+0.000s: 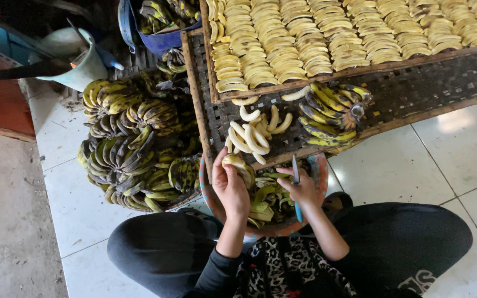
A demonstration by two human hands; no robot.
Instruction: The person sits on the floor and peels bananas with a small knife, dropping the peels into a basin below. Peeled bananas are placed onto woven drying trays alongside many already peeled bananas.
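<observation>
Closest to me, I see my two knees in dark cloth and a spotted top between them, on pale glossy floor tiles (pixel 459 149). Just beyond, a round basin (pixel 320 165) with a pink and blue rim sits against my legs, filled with limp green-yellow peels (pixel 263 201).

My left hand (pixel 229 185) is curled around a half-peeled banana (pixel 235 162), fingers wrapped at the lower end, the pale soft flesh bared at the top and skin hanging down. My right hand (pixel 303 190) is closed on a small knife (pixel 296 185) with a blue handle, the thin blade pointing up. I judge the step to be peeling: the fruit is partly stripped and held over the basin. The next move, as I read it, calls for pulling the remaining skin free without bruising the soft flesh, then letting it drop among the peels.

Beyond the hands, a loose heap of peeled bananas (pixel 252 135), creamy, smooth and curved, lies on a dark woven mat in a wooden frame (pixel 197 105). Just beside it rests an unpeeled bunch (pixel 327 116), yellow with black blotches. To the left, a big pile of similar bunches (pixel 133 149) sits on the floor.

Farther off, a wooden tray (pixel 360 69) carries neat rows of flat, peeled yellow pieces. At the top left stand a pale green jug (pixel 86 69) and a blue tub (pixel 167 38) of more fruit.
</observation>
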